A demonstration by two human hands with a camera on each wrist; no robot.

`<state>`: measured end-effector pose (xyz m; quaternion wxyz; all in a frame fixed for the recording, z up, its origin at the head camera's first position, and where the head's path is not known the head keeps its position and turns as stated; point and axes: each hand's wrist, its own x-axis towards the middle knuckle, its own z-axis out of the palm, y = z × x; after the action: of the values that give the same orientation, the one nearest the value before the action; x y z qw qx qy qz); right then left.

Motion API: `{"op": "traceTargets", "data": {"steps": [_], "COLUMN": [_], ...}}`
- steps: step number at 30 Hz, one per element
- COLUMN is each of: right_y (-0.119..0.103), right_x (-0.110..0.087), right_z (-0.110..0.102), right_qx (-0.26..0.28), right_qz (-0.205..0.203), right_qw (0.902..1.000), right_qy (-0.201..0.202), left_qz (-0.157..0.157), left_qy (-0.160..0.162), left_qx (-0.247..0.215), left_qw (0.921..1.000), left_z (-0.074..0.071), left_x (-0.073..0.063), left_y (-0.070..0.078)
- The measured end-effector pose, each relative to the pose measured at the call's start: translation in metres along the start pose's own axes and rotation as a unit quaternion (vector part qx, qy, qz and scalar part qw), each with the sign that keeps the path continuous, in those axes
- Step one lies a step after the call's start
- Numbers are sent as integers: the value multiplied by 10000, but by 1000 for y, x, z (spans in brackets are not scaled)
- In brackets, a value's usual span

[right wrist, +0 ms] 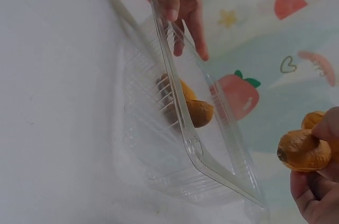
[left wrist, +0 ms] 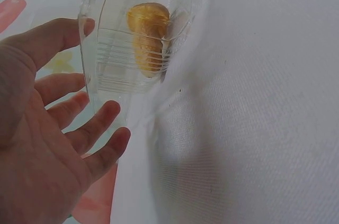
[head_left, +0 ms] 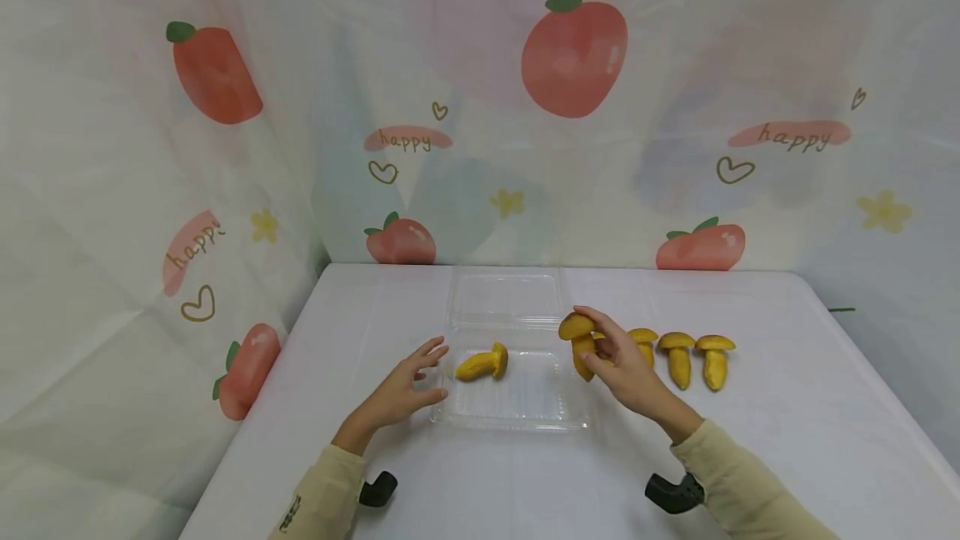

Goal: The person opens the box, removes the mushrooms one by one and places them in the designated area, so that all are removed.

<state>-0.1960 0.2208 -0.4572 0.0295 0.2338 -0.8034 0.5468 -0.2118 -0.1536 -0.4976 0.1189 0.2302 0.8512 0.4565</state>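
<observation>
My right hand [head_left: 626, 369] pinches a yellow toy-like mushroom [head_left: 582, 357] upright over the right edge of a clear plastic clamshell box [head_left: 525, 419]. In the right wrist view, the held mushroom [right wrist: 304, 152] shows between thumb and fingers. Part of another yellow mushroom [head_left: 598, 337] shows behind the right hand. One mushroom [head_left: 476, 365] lies on its side in the left part of the box. At the box's left edge is my left hand [head_left: 401, 390], fingers spread and loosely bent; in the left wrist view its fingertips [left wrist: 87, 27] are right at the rim.
The box's lid [head_left: 506, 294] is folded open toward the back of the white table [head_left: 510, 482]. Several mushrooms stand in a row right of the right hand, the last one [head_left: 715, 361] farthest right. A fruit-printed curtain [head_left: 465, 190] hangs behind the table.
</observation>
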Motion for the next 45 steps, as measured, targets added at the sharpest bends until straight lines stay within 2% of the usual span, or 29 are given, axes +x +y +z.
{"op": "traceTargets", "data": {"steps": [7,14,21,26,34,45], "right_y": [1,-1,2,2,6,8], "right_x": [-1,-3,-8,-9,-14,-24], "right_z": [-3,-6,-11,-19,-34,-49], "right_qx": [109,194,59,-133,-46,-615], "right_qz": [-95,10,-32,-89,-5,-121], "right_qw": [9999,9998,10000,9997,9997,9968], "right_qy": [-17,-33,60,187,242,505], "left_qz": [39,-30,-89,-110,-124,-144], "left_qy": [-26,-5,33,1,1,35], "left_qx": [6,56,39,38,51,153], "left_qw": [10000,10000,9999,9999,9999,9998], "left_z": [0,1,0,0,0,1], "left_x": [0,1,1,0,-1,0], "left_y": [0,-1,0,2,5,3]}}
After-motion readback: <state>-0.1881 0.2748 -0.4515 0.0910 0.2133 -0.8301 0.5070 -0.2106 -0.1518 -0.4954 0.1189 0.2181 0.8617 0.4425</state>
